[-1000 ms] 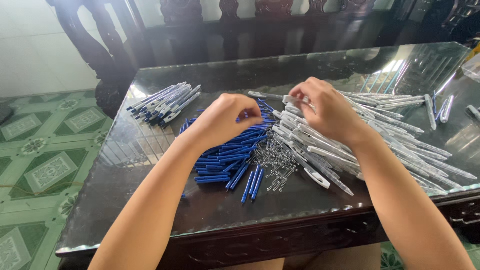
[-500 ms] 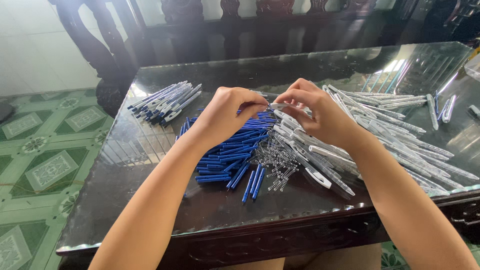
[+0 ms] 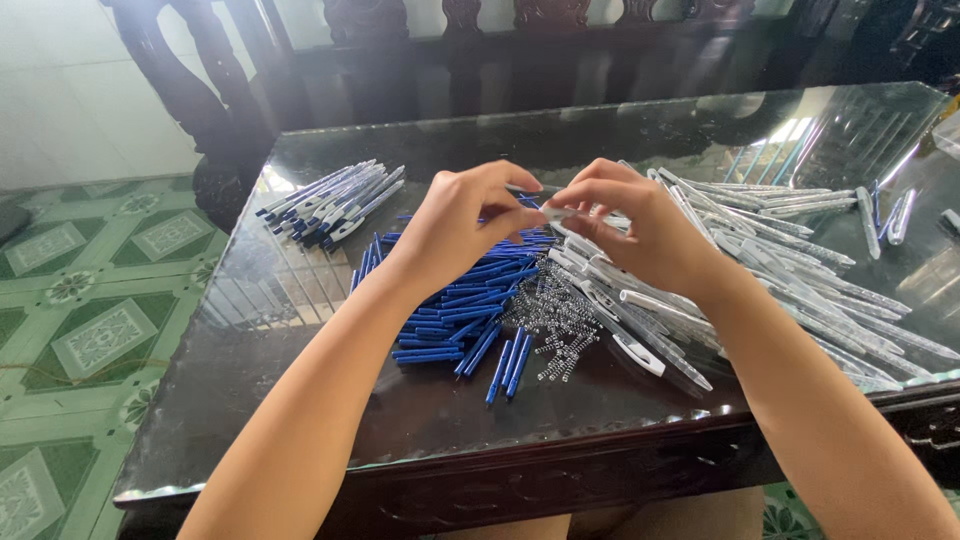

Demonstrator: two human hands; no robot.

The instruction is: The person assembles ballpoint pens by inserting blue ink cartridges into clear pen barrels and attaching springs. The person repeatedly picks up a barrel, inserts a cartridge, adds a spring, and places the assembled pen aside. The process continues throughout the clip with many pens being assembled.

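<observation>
1. Step in hand: both hands are raised over the middle of the tabletop (image 3: 300, 300), joining pen parts. The left hand (image 3: 462, 225) and right hand (image 3: 640, 235) meet at a slim pale pen piece (image 3: 556, 212) held level between them.
2. Fingers: the right fingers (image 3: 590, 200) pinch the pale piece; the left fingers (image 3: 515, 215) are closed at its other end, seemingly on a thin part too small to make out.
3. Supplies: blue tubes (image 3: 470, 300) lie under the left hand, springs (image 3: 560, 320) in the middle, clear barrels (image 3: 780, 270) to the right, and finished pens (image 3: 330, 200) at the far left.
4. Next move, as I judge it: the two parts need lining up end to end and pressing together squarely, without slipping.
5. Against a second ago: the hands then lay low and apart on the heaps; half a second ago they had closed in; now they are higher and touching at the piece. The heaps look unchanged.
</observation>
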